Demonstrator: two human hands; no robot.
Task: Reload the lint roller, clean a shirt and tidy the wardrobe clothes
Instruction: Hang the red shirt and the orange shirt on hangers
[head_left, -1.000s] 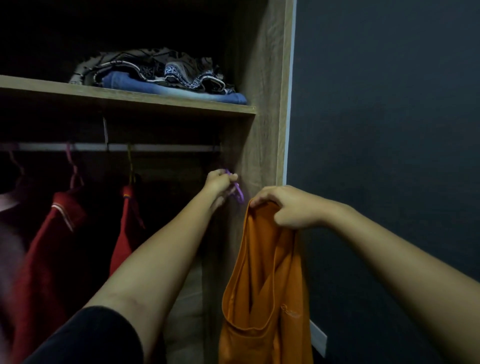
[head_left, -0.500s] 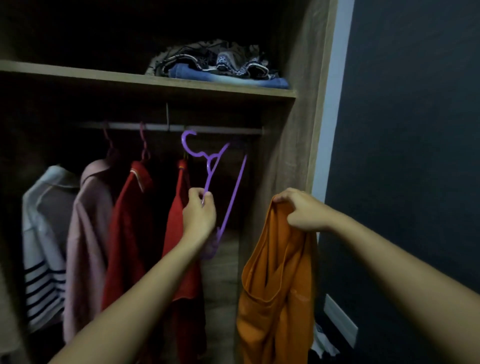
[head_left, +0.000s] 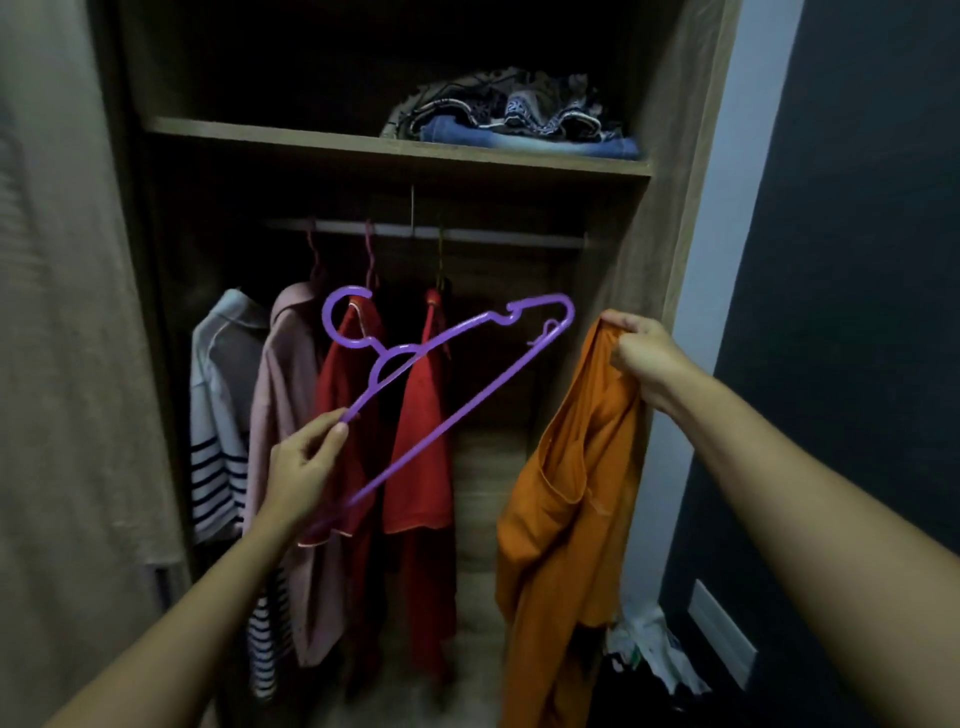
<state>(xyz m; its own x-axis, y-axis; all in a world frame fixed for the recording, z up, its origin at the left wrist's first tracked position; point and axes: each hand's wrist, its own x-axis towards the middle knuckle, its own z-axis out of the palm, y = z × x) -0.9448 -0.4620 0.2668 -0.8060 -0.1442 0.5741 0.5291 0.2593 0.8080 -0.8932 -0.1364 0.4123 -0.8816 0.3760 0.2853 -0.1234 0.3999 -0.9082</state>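
Note:
My left hand (head_left: 304, 465) grips one end of a bare purple plastic hanger (head_left: 457, 364), held tilted in front of the open wardrobe with its hook to the upper left. My right hand (head_left: 641, 351) pinches the top edge of an orange shirt (head_left: 566, 519), which hangs limp in front of the wardrobe's right side. The hanger and the shirt are apart. No lint roller is in view.
On the rail (head_left: 431, 233) hang a striped white top (head_left: 218, 415), a pink shirt (head_left: 283, 415) and two red garments (head_left: 421, 447). Folded clothes (head_left: 509, 119) lie on the wooden shelf (head_left: 311, 140) above. A dark wall (head_left: 857, 260) stands at the right, a plastic bag (head_left: 649, 644) on the floor.
My left hand took the purple hanger off the rail side and lowered it, turning it flat and tilted. The view pulled back and left; my right hand kept holding the orange shirt.

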